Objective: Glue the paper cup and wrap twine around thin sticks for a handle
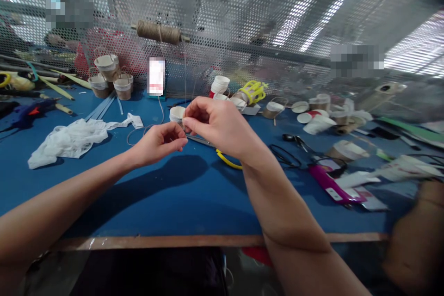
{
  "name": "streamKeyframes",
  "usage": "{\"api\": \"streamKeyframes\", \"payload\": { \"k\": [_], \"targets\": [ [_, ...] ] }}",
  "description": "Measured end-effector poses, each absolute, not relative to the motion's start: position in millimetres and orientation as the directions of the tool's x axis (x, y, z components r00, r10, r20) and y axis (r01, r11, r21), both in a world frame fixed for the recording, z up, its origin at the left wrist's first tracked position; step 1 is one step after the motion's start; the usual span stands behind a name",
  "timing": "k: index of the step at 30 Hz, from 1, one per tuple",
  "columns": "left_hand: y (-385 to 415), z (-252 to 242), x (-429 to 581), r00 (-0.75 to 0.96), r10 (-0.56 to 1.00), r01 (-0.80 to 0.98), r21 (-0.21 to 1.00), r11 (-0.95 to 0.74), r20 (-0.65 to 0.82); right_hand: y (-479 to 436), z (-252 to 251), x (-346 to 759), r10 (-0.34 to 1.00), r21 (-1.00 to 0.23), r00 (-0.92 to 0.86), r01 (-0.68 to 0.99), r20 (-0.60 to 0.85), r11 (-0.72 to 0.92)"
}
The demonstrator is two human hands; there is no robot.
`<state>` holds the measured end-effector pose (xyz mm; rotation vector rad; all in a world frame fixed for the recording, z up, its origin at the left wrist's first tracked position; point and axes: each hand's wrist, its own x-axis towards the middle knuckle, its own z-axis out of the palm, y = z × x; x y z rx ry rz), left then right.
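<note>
My right hand point(215, 122) is closed in a pinch on a thin strand of twine point(185, 69), which rises almost straight up in front of the mesh. Just below and to the left, my left hand point(161, 143) curls with thumb and fingertips together; whatever lies between them is too small to make out. A small white-rimmed paper cup point(177, 113) stands behind the fingertips, partly covered by them. Scissors with a yellow handle point(229, 160) lie on the blue table under my right hand, which hides part of them.
A twine spool point(158, 32) hangs on the perforated screen. Small handled buckets point(107, 67), a phone point(156, 77) and crumpled white ribbon point(74, 141) are at left. Rightward lie white cups point(317, 122), a purple case point(333, 185) and another person's arm point(418, 236). A glue gun point(29, 113) rests far left.
</note>
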<state>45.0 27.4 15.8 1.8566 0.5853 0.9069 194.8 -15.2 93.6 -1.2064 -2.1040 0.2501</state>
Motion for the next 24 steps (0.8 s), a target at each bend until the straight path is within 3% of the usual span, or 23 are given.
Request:
{"api": "streamKeyframes", "payload": {
  "k": [24],
  "targets": [
    [28.9,18.6,40.2,0.65,0.677,0.052,0.869,-0.492,0.345,-14.5,91.2,195.2,0.821,-0.498,-0.338,0.667,0.461,0.554]
  ]
}}
